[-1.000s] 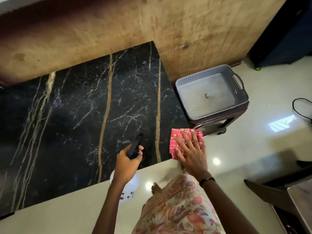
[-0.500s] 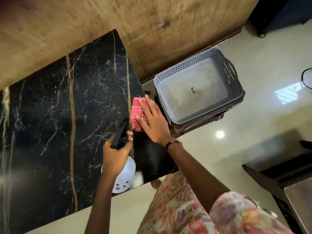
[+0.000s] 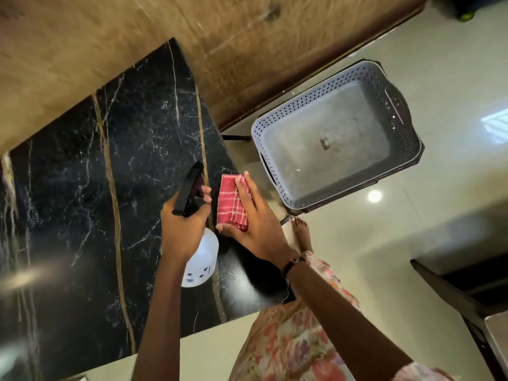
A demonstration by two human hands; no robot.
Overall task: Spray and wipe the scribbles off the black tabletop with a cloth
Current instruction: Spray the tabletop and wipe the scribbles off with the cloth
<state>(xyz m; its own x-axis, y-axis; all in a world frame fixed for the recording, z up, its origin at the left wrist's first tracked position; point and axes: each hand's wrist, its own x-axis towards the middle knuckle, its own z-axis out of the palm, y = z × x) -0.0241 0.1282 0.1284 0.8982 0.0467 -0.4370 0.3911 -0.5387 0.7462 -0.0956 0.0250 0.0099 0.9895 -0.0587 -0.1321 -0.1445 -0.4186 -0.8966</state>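
Nearest cam: person's floral-print garment (image 3: 288, 342), lower centre, both forearms reaching fwd over the near edge of the black marble bench w/ gold and white veins (image 3: 82, 202).

Left hand (image 3: 182, 229) grip closed round the neck of a white plastic spray bottle w/ black trigger head (image 3: 202, 259). Fingers curl over the trigger; black nozzle points up-frame, away from the person. Bottle body hangs below the hand, over the bench near its right side. Can't tell if the base touches the surface.

Right hand (image 3: 257, 229): fingers straight, flat on top of a folded red cloth w/ white check lines (image 3: 231, 202), pressing it onto the bench at the right edge. Thumb sits at the cloth's near corner. Not curled round it, so grip is open, palm-down. Dark band (image 3: 292, 262) on that wrist. Cloth is just beside the spray head, right of it.

No scribbles legible on the bench; white vein marks and glare make it hard to tell.

Bare foot (image 3: 301, 232) on the pale glossy tile floor (image 3: 412, 257), right of the bench corner.

Further out, right of bench: grey perforated plastic basket w/ handles (image 3: 404, 149) sitting on a dark brown stool (image 3: 357, 193). Small dark speck inside, too small to ID.

Farthest: wood-grain wall panel (image 3: 137, 37) along the bench's far edge.
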